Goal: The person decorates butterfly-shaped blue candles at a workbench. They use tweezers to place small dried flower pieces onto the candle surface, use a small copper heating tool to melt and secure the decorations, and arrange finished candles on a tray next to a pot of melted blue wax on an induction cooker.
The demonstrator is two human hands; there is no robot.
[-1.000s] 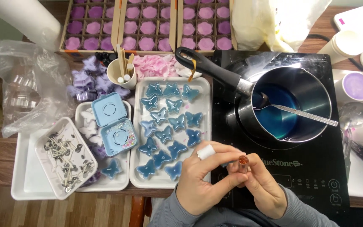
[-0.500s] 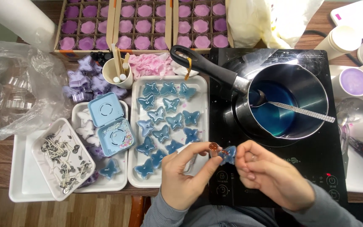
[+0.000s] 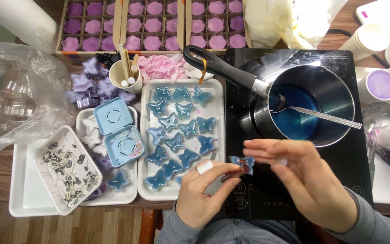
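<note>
Head view: both hands over the stove (image 3: 339,190).
Right hand (image 3: 310,180): pinches butterfly (image 3: 243,162).
Left hand (image 3: 201,192): grips small tube (image 3: 231,175).

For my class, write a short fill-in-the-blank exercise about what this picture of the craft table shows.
1. The right hand holds a small blue piece shaped like a ____.
2. The saucepan on the black cooktop holds ____ liquid.
3. A metal ____ rests in the saucepan.
4. The left hand holds a thin tube, its tip at the ____ piece.

Missing words: butterfly; blue; spoon; blue
</note>
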